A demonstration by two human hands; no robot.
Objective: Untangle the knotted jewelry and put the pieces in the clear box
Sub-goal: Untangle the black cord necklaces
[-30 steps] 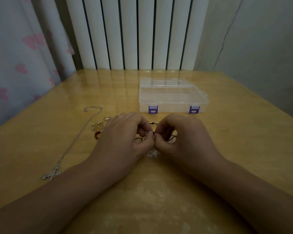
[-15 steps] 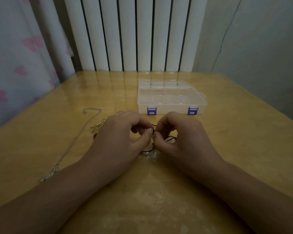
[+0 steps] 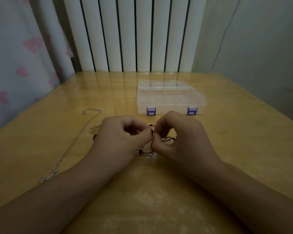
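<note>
Lying along the left of the wooden table (image 3: 243, 132), a silver chain necklace (image 3: 71, 146) stretches toward a small gold cluster (image 3: 94, 128). At centre, the left hand (image 3: 118, 142) and right hand (image 3: 179, 137) meet fingertip to fingertip, both pinching a knotted black cord (image 3: 167, 139) just above the tabletop. Behind them sits the clear box (image 3: 171, 98), lid closed, purple latches facing the hands.

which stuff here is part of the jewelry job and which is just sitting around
Part of the job: black cord, pinched by left hand and right hand; silver chain; small gold pieces; clear box, latched.

Just there: table, radiator, curtain.
</note>
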